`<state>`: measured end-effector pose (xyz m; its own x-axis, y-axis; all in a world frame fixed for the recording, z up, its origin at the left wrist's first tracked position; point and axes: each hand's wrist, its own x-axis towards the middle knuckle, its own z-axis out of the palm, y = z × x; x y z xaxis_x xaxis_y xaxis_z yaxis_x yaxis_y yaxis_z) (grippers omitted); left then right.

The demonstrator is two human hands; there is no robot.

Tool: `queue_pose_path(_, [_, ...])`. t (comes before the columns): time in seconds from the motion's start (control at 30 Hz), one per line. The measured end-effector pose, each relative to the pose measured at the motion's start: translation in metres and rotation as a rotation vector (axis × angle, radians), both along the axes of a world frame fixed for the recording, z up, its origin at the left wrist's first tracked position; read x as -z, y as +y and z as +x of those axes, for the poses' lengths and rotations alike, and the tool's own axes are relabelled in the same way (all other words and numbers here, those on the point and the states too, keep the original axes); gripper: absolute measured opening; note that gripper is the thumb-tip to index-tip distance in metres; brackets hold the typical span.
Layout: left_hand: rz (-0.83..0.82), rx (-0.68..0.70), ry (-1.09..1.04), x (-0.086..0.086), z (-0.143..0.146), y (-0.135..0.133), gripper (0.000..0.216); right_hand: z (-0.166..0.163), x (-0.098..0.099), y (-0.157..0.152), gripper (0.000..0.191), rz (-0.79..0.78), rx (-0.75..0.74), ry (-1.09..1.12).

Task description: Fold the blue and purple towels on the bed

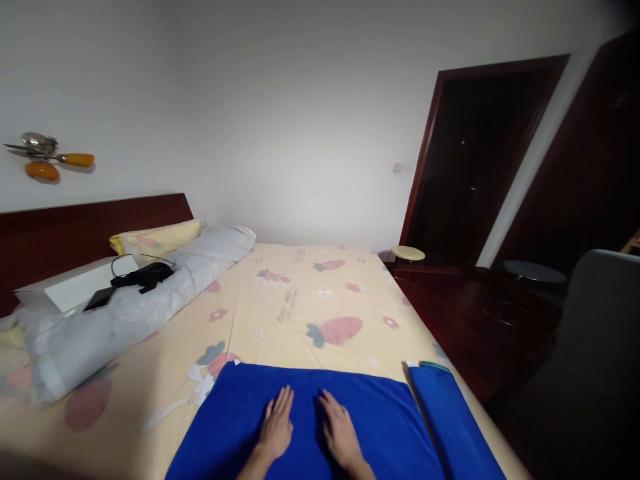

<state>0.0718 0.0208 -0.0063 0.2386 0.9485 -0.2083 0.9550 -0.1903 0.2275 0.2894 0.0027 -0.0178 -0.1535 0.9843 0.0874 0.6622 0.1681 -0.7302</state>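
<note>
A blue cloth (380,407) lies spread out on the bed, with a small white tag at its far left corner. My left hand (278,425) rests on the cloth left of its middle, fingers stretched out. My right hand (340,430) is a short way to the right, palm down, its fingers also extended over the fabric. Neither hand holds anything. Along the right edge of the bed lies a folded blue cloth (453,413), apart from the spread one by a narrow gap. The near part of both cloths runs out of view.
The bed (285,300) has a yellow sheet with carrot prints. At left lie a long plastic-wrapped roll (120,333), a white box (75,283), a phone (100,300) and a black strapped item (143,276). Stools (408,253) and a grey chair back (600,333) stand at right.
</note>
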Motion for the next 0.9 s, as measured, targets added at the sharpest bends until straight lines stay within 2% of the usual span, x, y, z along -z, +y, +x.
queue_pose_path(0.03, [-0.042, 0.046, -0.026, 0.002, 0.016, 0.0, 0.083, -0.014, -0.002, 0.001, 0.065, -0.043, -0.096, -0.076])
queue_pose_path(0.1, [-0.118, 0.079, -0.059, 0.003, 0.035, 0.004, 0.089, -0.028, -0.005, 0.006, 0.072, -0.14, -0.195, -0.18])
queue_pose_path(0.2, [-0.175, 0.004, -0.034, -0.006, 0.032, 0.015, 0.093, -0.008, -0.006, 0.017, 0.072, -0.183, -0.185, -0.282])
queue_pose_path(0.3, [-0.181, -0.129, 0.04, -0.022, -0.008, 0.027, 0.087, 0.05, 0.002, 0.025, 0.07, -0.175, 0.006, -0.423])
queue_pose_path(0.4, [-0.175, -0.274, 0.096, -0.033, -0.069, 0.032, 0.075, 0.121, 0.014, 0.028, 0.07, -0.208, 0.216, -0.58])
queue_pose_path(0.5, [-0.173, -0.383, 0.133, -0.033, -0.126, 0.03, 0.068, 0.177, 0.019, 0.029, 0.07, -0.289, 0.331, -0.704])
queue_pose_path(0.57, [-0.149, -0.432, 0.162, -0.028, -0.15, 0.029, 0.064, 0.194, 0.017, 0.033, 0.068, -0.325, 0.334, -0.758])
queue_pose_path(0.63, [-0.118, -0.469, 0.194, -0.023, -0.157, 0.031, 0.063, 0.192, 0.011, 0.037, 0.065, -0.322, 0.335, -0.794])
queue_pose_path(0.7, [-0.099, -0.487, 0.212, -0.019, -0.15, 0.034, 0.064, 0.172, 0.007, 0.04, 0.063, -0.292, 0.357, -0.819])
queue_pose_path(0.8, [-0.06, -0.434, 0.195, -0.015, -0.124, 0.04, 0.065, 0.118, 0.009, 0.032, 0.062, -0.183, 0.296, -0.787])
queue_pose_path(0.9, [-0.015, -0.32, 0.128, -0.013, -0.098, 0.047, 0.066, 0.055, 0.027, 0.01, 0.055, -0.03, 0.108, -0.562])
